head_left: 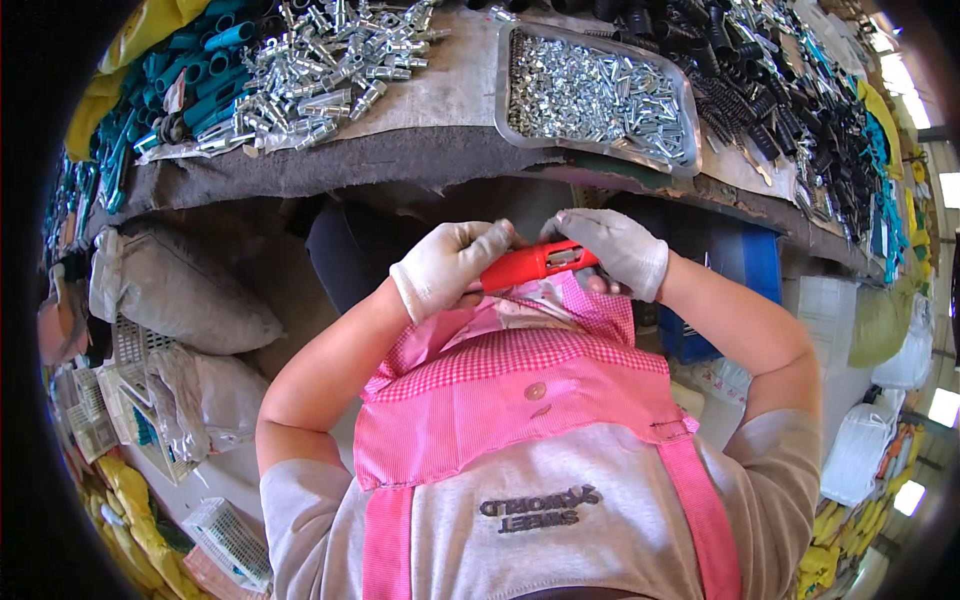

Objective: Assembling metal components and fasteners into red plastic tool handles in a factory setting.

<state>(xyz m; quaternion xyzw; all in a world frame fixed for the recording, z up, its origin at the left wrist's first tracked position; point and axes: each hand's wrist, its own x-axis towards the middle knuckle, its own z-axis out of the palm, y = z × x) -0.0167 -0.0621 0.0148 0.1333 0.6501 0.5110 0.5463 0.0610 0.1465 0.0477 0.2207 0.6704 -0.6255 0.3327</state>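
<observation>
Both my hands wear whitish work gloves with greyed fingertips. In front of the pink apron (520, 390) they hold a red plastic tool handle (528, 265) roughly level. My left hand (452, 264) is closed around its left end. Fingers of my right hand (615, 250) grip the other end, partly hiding it. Silvery metal (562, 257) shows in a slot near that right end. Which tool the handle belongs to cannot be made out.
Across the cloth-covered bench (430, 100) lie piled metal fittings (325, 75), teal tubular parts (205, 80) and black springs (735, 100). A metal tray (505, 125) of small shiny pieces stands near its edge. Sacks (190, 295) are at left, a blue crate (757, 262) at right.
</observation>
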